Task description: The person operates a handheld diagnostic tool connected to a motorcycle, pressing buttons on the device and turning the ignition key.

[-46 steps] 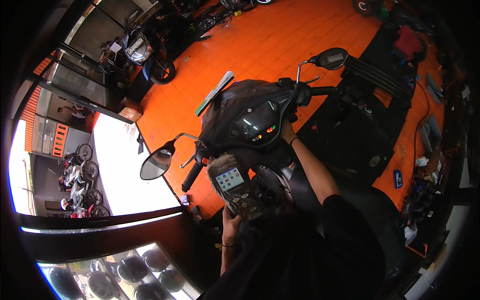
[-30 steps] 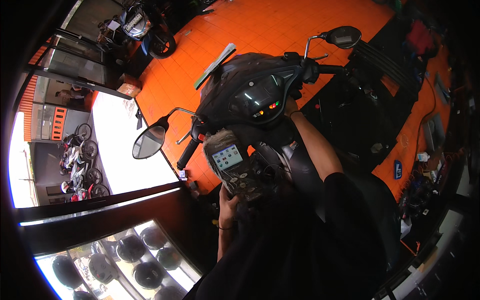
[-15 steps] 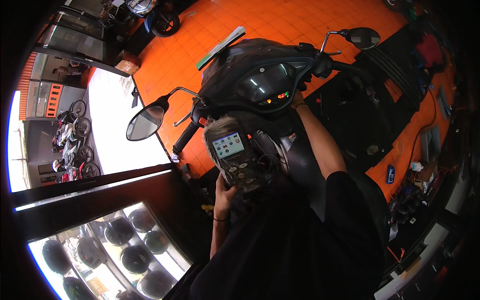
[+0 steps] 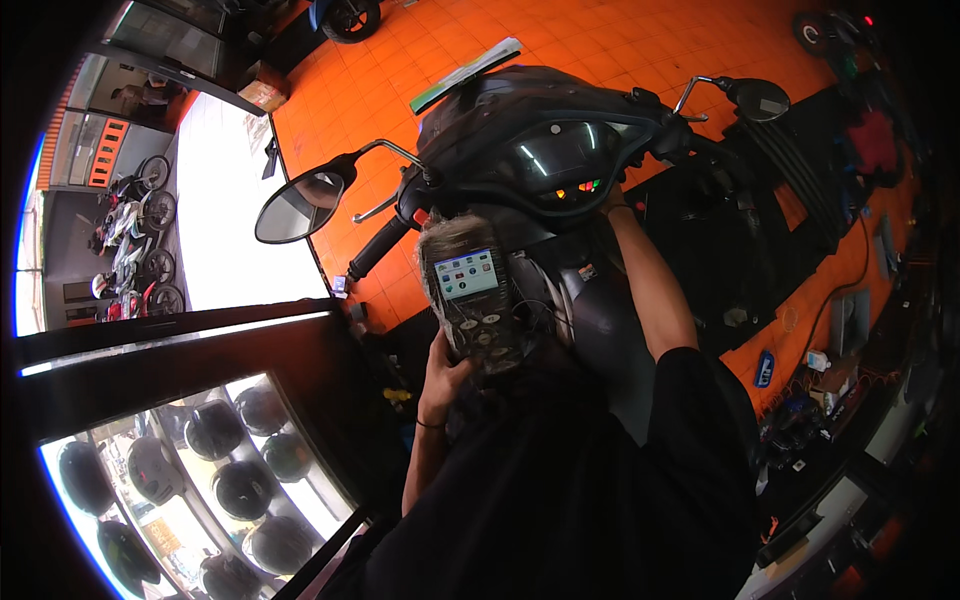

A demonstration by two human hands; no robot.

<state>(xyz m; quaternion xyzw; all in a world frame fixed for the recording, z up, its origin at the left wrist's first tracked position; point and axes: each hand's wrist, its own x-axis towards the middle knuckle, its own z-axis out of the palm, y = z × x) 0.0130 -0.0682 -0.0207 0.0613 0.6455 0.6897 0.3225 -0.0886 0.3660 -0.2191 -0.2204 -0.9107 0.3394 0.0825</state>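
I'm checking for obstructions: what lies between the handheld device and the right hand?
In the head view, the dark panel below the dashboard lies between the handheld device and the right hand.

We have a scooter (image 4: 495, 118) before us, its dashboard (image 4: 560, 160) lying between the left mirror (image 4: 305, 207) and the right mirror (image 4: 762, 98). Our left hand (image 4: 443, 372) is at the near end of a tester (image 4: 470, 290), which lies right of the left grip (image 4: 376, 250). Our right hand (image 4: 616, 198) is just beside the dashboard's right end, partly hidden. Helmets (image 4: 241, 490) sit on shelves (image 4: 314, 497) at our lower left; motorbikes (image 4: 130, 248) stand beyond them. Right of the scooter, a mat (image 4: 680, 290) lies on the floor (image 4: 590, 45).
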